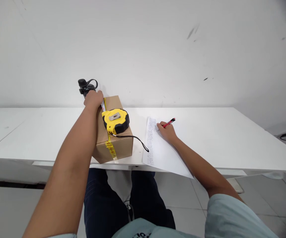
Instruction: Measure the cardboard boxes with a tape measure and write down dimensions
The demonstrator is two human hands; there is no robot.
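My left hand [92,99] is closed at the far left edge of a brown cardboard box [118,148], at the end of a short pale blade. That blade runs from the yellow and black tape measure [115,120] lying on the box; my fingertips are partly hidden. From the tape measure a black wrist strap [139,140] hangs toward the right. Yellow printed tape [111,150] seals the box. On the right, my right hand [168,133] grips a red pen [169,123], its lower part hidden by my fingers, over a white sheet [163,158] with dense handwriting along its left side.
Just beyond my left hand stands a black bottle [87,87] with a loop on its cap, close to the wall [145,59]. The white table [219,138] runs along the wall. The sheet's near corner hangs past the table's front edge. A black cable [285,135] lies far right.
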